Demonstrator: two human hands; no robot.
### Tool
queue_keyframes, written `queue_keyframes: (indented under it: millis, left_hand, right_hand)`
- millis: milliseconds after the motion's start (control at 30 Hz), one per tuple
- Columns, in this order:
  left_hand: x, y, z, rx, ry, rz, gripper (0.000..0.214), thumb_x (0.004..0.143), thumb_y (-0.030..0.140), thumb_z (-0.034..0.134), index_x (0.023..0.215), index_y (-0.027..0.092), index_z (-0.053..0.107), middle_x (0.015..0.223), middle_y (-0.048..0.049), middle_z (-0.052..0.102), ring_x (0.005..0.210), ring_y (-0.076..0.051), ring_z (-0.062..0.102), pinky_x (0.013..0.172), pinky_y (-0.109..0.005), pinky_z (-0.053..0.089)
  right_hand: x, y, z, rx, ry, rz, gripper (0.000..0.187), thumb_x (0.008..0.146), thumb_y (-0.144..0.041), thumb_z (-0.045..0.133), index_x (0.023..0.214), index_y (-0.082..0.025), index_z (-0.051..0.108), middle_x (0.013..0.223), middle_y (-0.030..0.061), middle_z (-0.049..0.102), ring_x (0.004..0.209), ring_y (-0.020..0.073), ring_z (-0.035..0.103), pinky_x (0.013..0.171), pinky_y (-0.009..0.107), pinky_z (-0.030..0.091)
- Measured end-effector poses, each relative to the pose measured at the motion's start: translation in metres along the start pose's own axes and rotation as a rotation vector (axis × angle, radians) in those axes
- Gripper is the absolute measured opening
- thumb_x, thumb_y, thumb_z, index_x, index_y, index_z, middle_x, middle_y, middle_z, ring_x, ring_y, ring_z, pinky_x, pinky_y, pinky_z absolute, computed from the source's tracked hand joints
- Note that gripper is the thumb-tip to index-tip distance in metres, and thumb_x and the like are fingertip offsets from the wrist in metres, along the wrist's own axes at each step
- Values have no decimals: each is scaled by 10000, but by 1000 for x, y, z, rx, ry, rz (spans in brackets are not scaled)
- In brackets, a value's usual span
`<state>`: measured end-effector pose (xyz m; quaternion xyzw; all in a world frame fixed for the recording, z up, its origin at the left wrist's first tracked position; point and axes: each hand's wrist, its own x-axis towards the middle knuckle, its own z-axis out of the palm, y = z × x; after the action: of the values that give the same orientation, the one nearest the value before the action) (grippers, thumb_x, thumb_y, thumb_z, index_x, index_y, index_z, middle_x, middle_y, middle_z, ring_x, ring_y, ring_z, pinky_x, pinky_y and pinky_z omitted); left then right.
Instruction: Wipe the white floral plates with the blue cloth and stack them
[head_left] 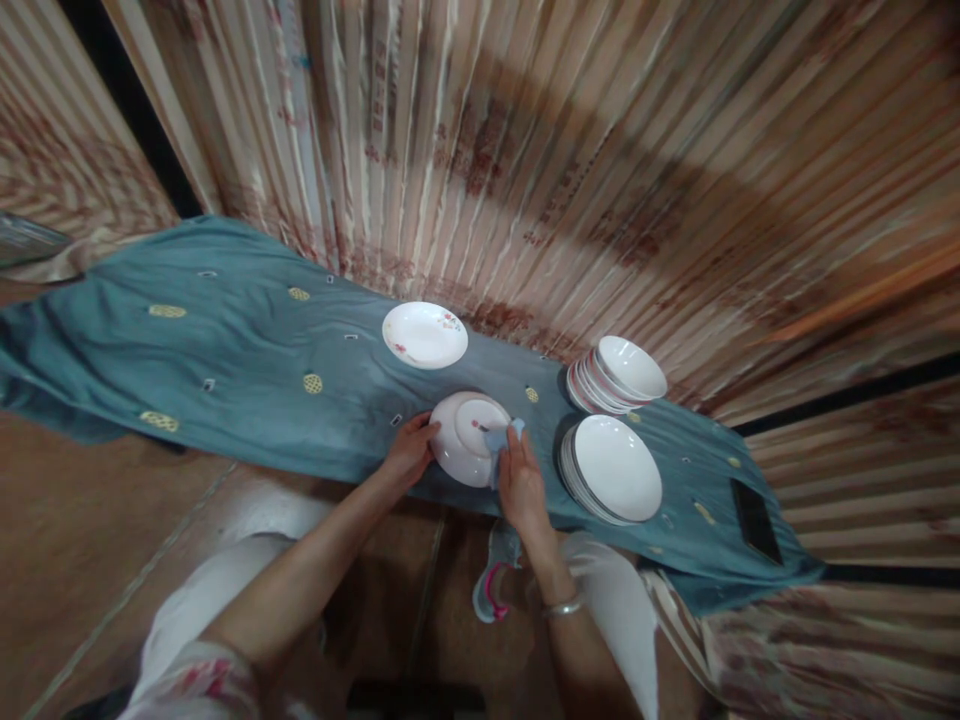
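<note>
A white plate (459, 455) is turned with its underside and foot ring facing me, just above the near part of the cloth-covered table. My left hand (410, 447) grips its left rim, thumb on the underside and the fingers mostly hidden behind it. At the right side of the plate, my right hand (521, 482) pinches a light blue cloth (496, 438) that lies against the underside. Beyond them a white plate with a floral rim (426, 336) rests face up on the table.
To the right stand a stack of white plates (616, 468) and, behind it, a stack of bowls (631, 368). A dark flat object (755, 520) lies near the right end of the blue-green tablecloth (247, 350). Pleated curtains (420, 150) hang along the far edge.
</note>
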<state>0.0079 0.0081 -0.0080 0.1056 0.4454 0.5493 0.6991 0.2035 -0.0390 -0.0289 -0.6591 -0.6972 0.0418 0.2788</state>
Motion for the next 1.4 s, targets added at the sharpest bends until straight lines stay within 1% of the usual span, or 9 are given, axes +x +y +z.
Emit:
queue_keyframes:
  millis: [167,300,433,533,667,833,1100,1233,1400]
  left_hand:
    - [3,-2,-2,4,0,19,287,618,117,773,895,129,699,730,-19,693,635,-135,600,591,-261,497]
    - [1,-1,0,-11,7,27,277,614,112,767,882,128,697,730,-18,702,638,-130,597,602,-256,501]
    - [-1,0,4,-37,14,29,223,607,81,741,817,130,684,704,-13,697,629,-127,596,595,-250,492]
    - [-1,0,4,-50,28,27,226,611,79,728,827,134,689,699,-11,698,635,-135,598,610,-263,496]
    - [0,-2,2,-50,21,23,231,606,85,732,831,129,697,697,-21,701,627,-147,602,597,-274,490]
    - [1,-3,1,-43,-29,35,260,576,106,766,828,129,706,686,-23,705,598,-147,599,578,-274,483]
    - [2,-5,-4,42,-54,78,281,570,159,788,842,132,724,660,-6,698,545,-118,553,532,-240,433]
    - [2,-4,-3,29,-45,99,218,593,137,756,810,144,728,709,-9,712,602,-122,581,596,-242,460]
    - [-2,-1,0,14,-73,70,203,614,128,742,815,150,726,682,-8,703,583,-127,583,579,-244,463]
  right_hand:
    - [-22,-12,4,59,47,-9,549,1041,-332,274,1459,-43,482,1506,260,475,1437,308,431,1135,536,425]
    - [-44,-22,13,63,87,-28,523,1052,-294,273,1529,-124,399,1575,216,395,1464,304,380,1130,564,419]
    - [-61,-33,19,-13,102,-147,566,1031,-159,293,1595,-190,262,1626,167,317,1496,288,323,1155,529,400]
    - [-63,-40,19,-103,104,-246,639,980,-55,298,1602,-188,238,1634,161,302,1521,274,266,1164,518,389]
    - [-53,-47,17,-158,44,-361,635,940,-27,352,1564,-148,345,1603,178,359,1526,281,244,1167,512,373]
    - [-34,-59,15,-165,-7,-379,590,914,-6,370,1481,-124,481,1542,192,448,1512,270,276,1169,510,352]
    - [-13,-74,15,-157,-42,-367,505,960,-52,353,1440,-69,511,1540,220,445,1521,280,253,1168,500,335]
    - [0,-77,17,-181,-90,-335,489,977,-79,367,1444,-91,514,1539,208,456,1490,282,322,1174,494,312]
    - [17,-81,17,-189,-119,-304,470,974,-103,409,1428,-100,532,1518,207,484,1454,286,383,1183,490,289]
